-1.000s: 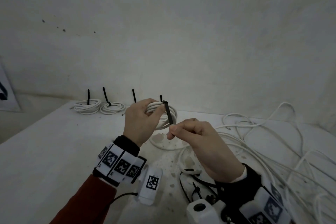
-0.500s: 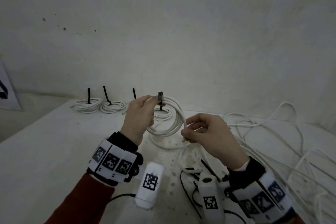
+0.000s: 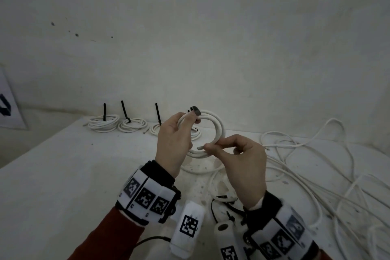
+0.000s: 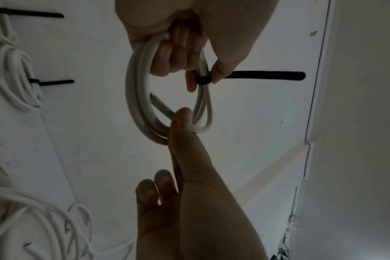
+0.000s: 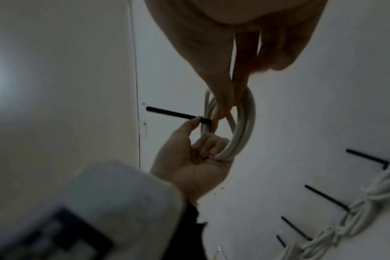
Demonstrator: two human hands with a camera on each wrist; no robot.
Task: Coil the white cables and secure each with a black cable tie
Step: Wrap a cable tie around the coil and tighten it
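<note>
I hold a white cable coil (image 3: 220,127) upright above the table (image 3: 63,175). My left hand (image 3: 190,118) grips its top left, with thumb and forefinger pinching beside the black cable tie (image 4: 202,82) wrapped round the strands. The tie's tail (image 4: 267,75) sticks straight out past the thumb. My right hand (image 3: 209,146) pinches the coil's lower part, where the loose cable end (image 3: 200,148) pokes out. In the right wrist view the right fingers (image 5: 229,98) close on the coil (image 5: 245,126) and the left hand (image 5: 196,158) holds it from below.
Tied coils (image 3: 103,125) (image 3: 132,127) lie in a row at the back left by the wall, their tie tails standing up; a third (image 3: 155,130) is partly hidden by my left hand. Loose white cables (image 3: 316,167) sprawl on the right. Spare black ties (image 3: 223,203) lie near my right wrist.
My right hand let go of the tie's tail and moved down to pinch the coil's lower part. The left hand turned the coil upright, with the tie at the top.
</note>
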